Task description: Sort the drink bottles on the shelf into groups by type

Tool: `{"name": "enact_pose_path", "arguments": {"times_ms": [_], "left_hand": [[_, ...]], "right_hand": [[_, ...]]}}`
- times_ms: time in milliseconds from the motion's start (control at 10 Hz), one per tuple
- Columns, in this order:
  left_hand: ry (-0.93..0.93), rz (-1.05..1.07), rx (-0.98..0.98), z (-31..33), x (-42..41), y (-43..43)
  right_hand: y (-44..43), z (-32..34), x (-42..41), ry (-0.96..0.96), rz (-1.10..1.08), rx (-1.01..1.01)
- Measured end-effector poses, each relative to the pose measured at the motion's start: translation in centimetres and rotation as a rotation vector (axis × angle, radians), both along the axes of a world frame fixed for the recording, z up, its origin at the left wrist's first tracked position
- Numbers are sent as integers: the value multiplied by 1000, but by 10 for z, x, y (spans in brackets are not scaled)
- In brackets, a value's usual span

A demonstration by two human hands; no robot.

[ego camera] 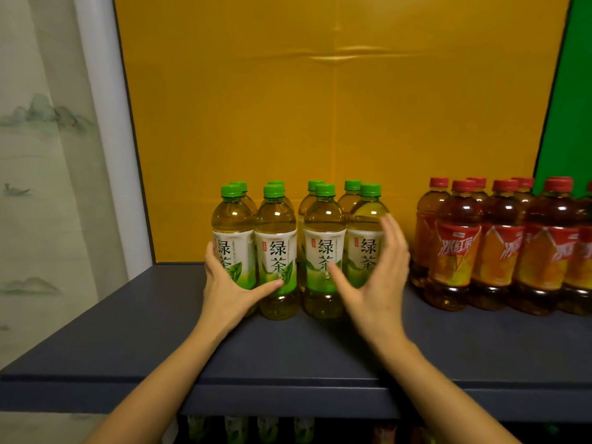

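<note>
Evidently the sorting looks close to done as I watch from my remote seat. The clear plastic green-tea bottles, with green screw caps and white-and-green labels, stand in a two-row block on the dark blue-grey shelf board. They sit left of centre, in front of the yellow back panel. Well apart to the right, the amber iced-tea bottles with red caps and red-orange labels form their own group.

The left hand lies spread against the left flank of the leftmost front bottle, with the thumb stretched across to the neighbour's label. It clasps nothing. The right hand is wide, its fingers straight and pointing up beside the rightmost front bottle and its thumb reaching toward the third label. I cannot tell whether that palm touches the plastic. A narrow gap splits the front row in the middle.

Every bottle stands upright, long axis vertical, cap up. The front labels face me.

On handling, I judge the bottles full, so each has real weight and sits steadily. The thin walls will give under a hard squeeze, and the glossy labels may slip. A tall, narrow bottle tips if pushed high. To close the block I would press low on the labelled waist from both outer flanks at once. I would take a single bottle round its labelled middle, not by the cap.
</note>
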State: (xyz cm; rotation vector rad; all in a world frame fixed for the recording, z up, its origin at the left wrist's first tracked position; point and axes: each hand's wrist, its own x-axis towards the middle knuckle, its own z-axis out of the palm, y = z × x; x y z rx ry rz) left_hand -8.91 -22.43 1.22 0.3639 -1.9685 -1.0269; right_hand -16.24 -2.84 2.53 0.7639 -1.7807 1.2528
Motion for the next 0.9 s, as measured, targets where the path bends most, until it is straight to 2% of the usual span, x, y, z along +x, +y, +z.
{"name": "enact_pose_path", "arguments": {"times_ms": [100,200,400,700,800,900], "left_hand": [[12,5,27,1,-3,-3],[0,-23,63,0,-4,-7],[-6,-38,58,-1,-5,-8],[-13,-55,79,2,-1,-4],[19,-14,74,7,8,0],[147,-4,-22,20,27,3]], "right_hand": [[22,-2,-24,-398,178,-57],[23,-10,-37,-601,396,-15],[11,-23,-47,-581,526,-45],[13,-20,-40,-578,484,40],[26,-10,-33,-590,386,55],[54,8,-23,-541,341,-58]]}}
